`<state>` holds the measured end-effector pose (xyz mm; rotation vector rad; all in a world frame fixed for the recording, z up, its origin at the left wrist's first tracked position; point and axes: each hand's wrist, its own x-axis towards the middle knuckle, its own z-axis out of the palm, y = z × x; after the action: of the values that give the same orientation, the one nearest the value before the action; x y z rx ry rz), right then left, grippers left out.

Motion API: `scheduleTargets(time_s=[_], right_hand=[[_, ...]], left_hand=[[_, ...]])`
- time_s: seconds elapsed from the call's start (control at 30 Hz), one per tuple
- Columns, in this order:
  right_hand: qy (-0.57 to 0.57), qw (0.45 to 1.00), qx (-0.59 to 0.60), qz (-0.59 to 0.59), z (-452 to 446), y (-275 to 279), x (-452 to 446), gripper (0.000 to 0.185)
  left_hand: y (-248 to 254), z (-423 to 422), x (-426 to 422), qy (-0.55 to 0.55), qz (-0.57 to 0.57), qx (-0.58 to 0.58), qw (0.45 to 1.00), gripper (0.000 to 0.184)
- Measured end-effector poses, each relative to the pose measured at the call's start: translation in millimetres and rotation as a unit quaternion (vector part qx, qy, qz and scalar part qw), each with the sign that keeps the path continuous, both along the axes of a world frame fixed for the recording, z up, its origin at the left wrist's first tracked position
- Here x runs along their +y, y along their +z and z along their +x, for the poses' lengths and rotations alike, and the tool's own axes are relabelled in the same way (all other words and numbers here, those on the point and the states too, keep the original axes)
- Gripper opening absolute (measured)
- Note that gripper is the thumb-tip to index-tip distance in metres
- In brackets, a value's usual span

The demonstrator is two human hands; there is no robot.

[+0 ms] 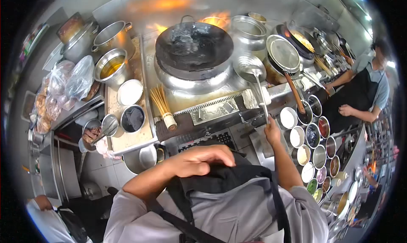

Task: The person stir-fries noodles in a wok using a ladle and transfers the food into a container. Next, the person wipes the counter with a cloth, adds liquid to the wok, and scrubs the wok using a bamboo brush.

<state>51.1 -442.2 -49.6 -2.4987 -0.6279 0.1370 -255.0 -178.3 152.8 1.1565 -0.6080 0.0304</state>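
My right hand (271, 132) is closed around the long handle of a perforated ladle (250, 67). The round, holed bowl of that ladle lies just right of the large black wok (194, 47), near the stove edge. In front of my chest, over the black apron, is my left hand (205, 159); its fingers are loosely bent, thumb apart, and I see nothing in them. The wok looks dark and wet inside and sits on a shiny metal ring, with flames (216, 20) behind it. A bamboo brush (163, 107) lies by the wok's front left.
A pot of yellow liquid (111, 67) and a bowl of dark stuff (133, 118) stand left. Several seasoning tins (313, 134) line the right counter. A wooden-handled strainer (284, 54) rests over a pot. A co-worker (375, 81) stands right; another person (46, 221) is lower left.
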Motion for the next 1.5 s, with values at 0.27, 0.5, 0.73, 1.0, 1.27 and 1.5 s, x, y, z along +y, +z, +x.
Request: scheduleTargets(time_s=[0.27,0.5,0.73,1.0,1.27,1.5], right_hand=[[0.121,0.985,-0.062,0.101,-53.0,24.2,16.2,0.045],[0.405,0.907,0.066,0.093,-108.0,46.4,168.2,0.040],[0.426,0.885,0.107,-0.152,-188.3,30.3,347.4,0.083],[0.266,0.775,0.554,0.146,-155.0,18.4,362.3,0.065],[0.416,0.870,-0.092,0.248,10.5,183.8,297.7,0.065],[0.490,0.805,-0.246,-0.227,80.2,260.7,355.0,0.034]], left_hand=[[-91.5,-73.5,41.2,0.275,0.021,0.210,0.938,0.036],[-40.9,-96.1,29.5,0.410,0.038,0.201,0.889,0.023],[116.8,-103.7,3.3,0.373,0.365,-0.179,0.834,0.027],[98.4,-131.1,8.8,0.407,0.085,-0.256,0.873,0.023],[-120.8,-136.7,31.2,0.708,-0.096,0.287,0.638,0.024],[-100.9,-31.8,52.8,0.698,-0.041,0.287,0.654,0.023]])
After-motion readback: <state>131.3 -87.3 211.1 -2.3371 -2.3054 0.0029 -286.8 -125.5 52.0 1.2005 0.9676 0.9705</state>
